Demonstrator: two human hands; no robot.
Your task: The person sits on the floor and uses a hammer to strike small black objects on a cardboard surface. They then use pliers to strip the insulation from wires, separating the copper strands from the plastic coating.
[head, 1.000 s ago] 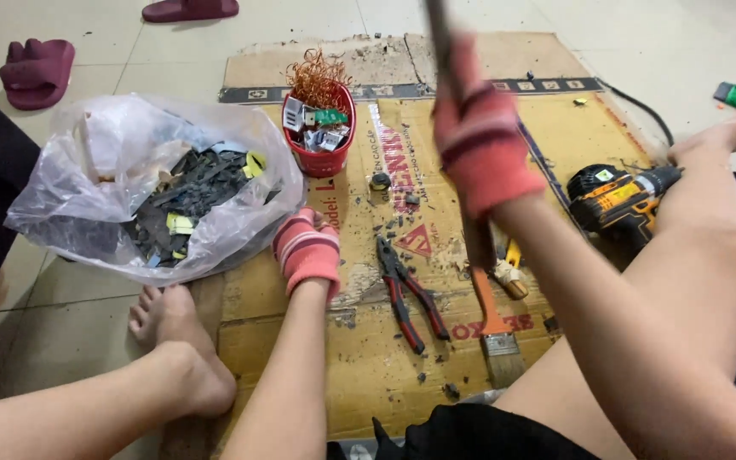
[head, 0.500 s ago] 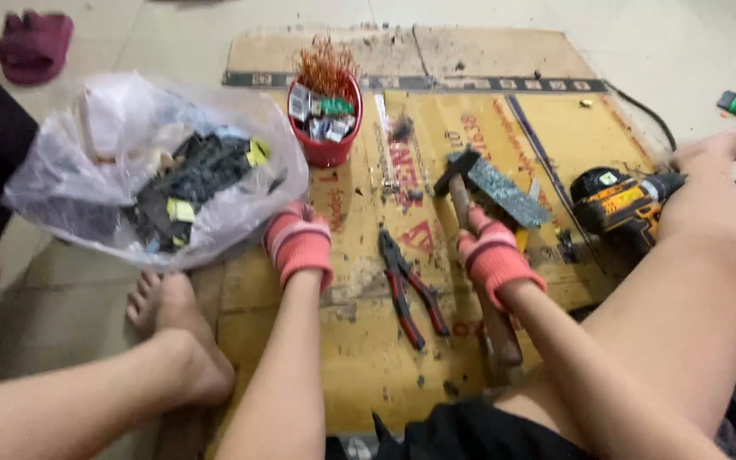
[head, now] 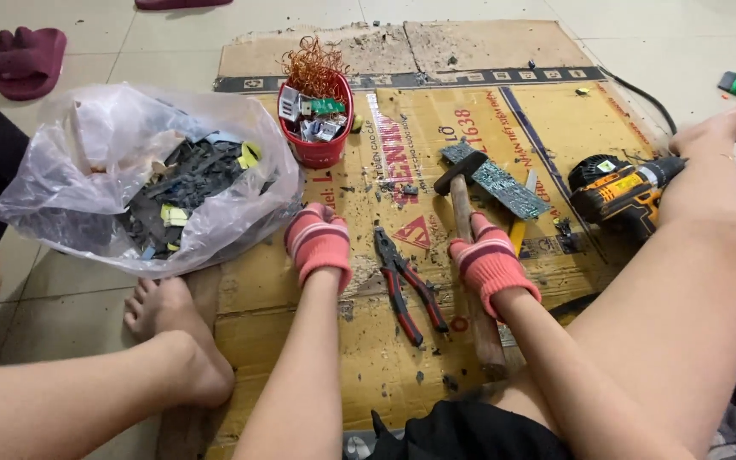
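Pink-striped gloves cover both hands, which sit at the middle of the frame on a sheet of worn cardboard spread over the tiled floor. The right hand is clamped around the wooden handle of a hammer, whose dark head rests against the edge of a green circuit board lying flat on the cardboard just above the hand. The left hand rests fist-like on the cardboard with its fingers curled together, gripping nothing that can be seen. Between the two hands lie red-handled pliers, jaws pointing toward the top of the frame. A red bucket with copper wire and small parts stands at upper centre. A clear plastic bag of dark scraps fills the left side. An orange and black power drill lies at the right, beside the person's knee. A bare foot rests at lower left.
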